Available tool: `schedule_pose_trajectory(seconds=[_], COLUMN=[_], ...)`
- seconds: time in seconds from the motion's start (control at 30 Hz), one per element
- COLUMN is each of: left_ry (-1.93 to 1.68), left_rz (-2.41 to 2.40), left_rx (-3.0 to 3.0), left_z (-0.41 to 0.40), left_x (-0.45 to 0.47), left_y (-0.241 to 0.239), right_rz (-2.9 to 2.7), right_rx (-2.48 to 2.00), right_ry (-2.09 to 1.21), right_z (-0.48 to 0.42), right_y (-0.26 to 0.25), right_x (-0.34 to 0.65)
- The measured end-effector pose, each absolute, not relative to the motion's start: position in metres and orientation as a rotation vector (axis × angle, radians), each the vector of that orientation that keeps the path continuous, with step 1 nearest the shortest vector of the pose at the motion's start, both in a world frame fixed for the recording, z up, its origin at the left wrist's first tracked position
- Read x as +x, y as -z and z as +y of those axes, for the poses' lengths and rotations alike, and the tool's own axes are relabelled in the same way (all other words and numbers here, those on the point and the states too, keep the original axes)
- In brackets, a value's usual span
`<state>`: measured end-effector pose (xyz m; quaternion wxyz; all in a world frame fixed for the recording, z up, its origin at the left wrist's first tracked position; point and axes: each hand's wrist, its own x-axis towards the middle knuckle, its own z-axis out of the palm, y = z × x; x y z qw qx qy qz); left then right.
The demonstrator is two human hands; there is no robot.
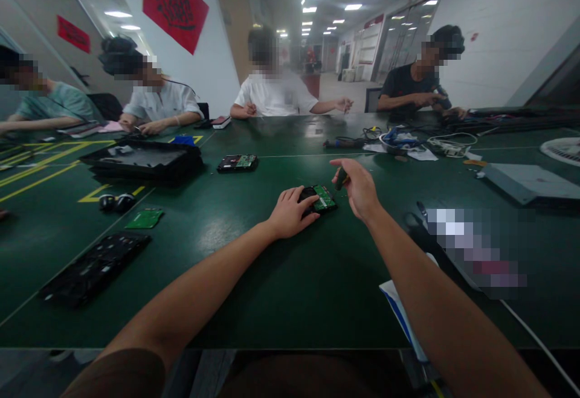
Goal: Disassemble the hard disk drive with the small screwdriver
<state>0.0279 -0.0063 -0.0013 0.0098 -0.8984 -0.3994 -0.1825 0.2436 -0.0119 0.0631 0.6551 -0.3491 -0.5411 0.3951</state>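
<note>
A small hard drive point(322, 198) with a green circuit board on top lies on the dark green table point(281, 289) in front of me. My left hand point(290, 211) rests on its left end, fingers curled over the edge and holding it down. My right hand point(356, 186) hovers just right of the drive, fingers closed round a small dark tool point(341, 178), likely a screwdriver, whose tip points down toward the board.
A second hard drive point(237, 163) lies farther back. A black laptop shell point(142, 159), a keyboard panel point(93, 268), a loose green board point(145, 218) and black knobs point(115, 202) sit at left. Cables and a bowl point(399, 141) at back right. Several people sit along the far edge.
</note>
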Motion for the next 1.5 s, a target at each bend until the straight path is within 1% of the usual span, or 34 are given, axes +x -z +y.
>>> schedule_pose_trajectory(seconds=[0.1,0.3,0.5,0.6,0.83,1.17,1.33,1.5], left_ry=[0.573,0.591,0.591,0.587,0.588,0.577,0.597,0.574], left_rz=[-1.250,-1.257,-1.250,-1.240,-1.250,-1.239,-1.244,-1.254], left_rx=[-2.803,-2.815,-2.817,-2.810,-2.810,-2.812,-2.817,-2.813], left_z=[-0.0056,-0.0050,-0.0054,-0.0053,-0.0049,-0.0056,-0.0053,-0.0046], left_x=[0.0275,0.0266,0.0267,0.0272,0.0272,0.0260,0.0270,0.0274], left_y=[0.0022,0.0031,0.0027,0.0028,0.0032,0.0022,0.0023,0.0033], right_rz=[-1.264,-1.228,-1.168,-1.203,-1.285,-1.162,-1.154,-1.216], right_rx=[-0.830,-0.717,-0.746,-0.752,-0.863,-0.763,-0.770,-0.779], right_ry=[-0.863,-1.054,-1.092,-1.060,-0.791,-0.989,-0.997,-0.894], right_z=[-0.0130,-0.0154,-0.0147,-0.0146,-0.0126,-0.0090,-0.0100,-0.0086], right_y=[-0.0636,-0.0632,-0.0653,-0.0652,-0.0624,-0.0600,-0.0613,-0.0593], right_x=[0.2418,0.2366,0.2370,0.2373,0.2393,0.2414,0.2418,0.2439])
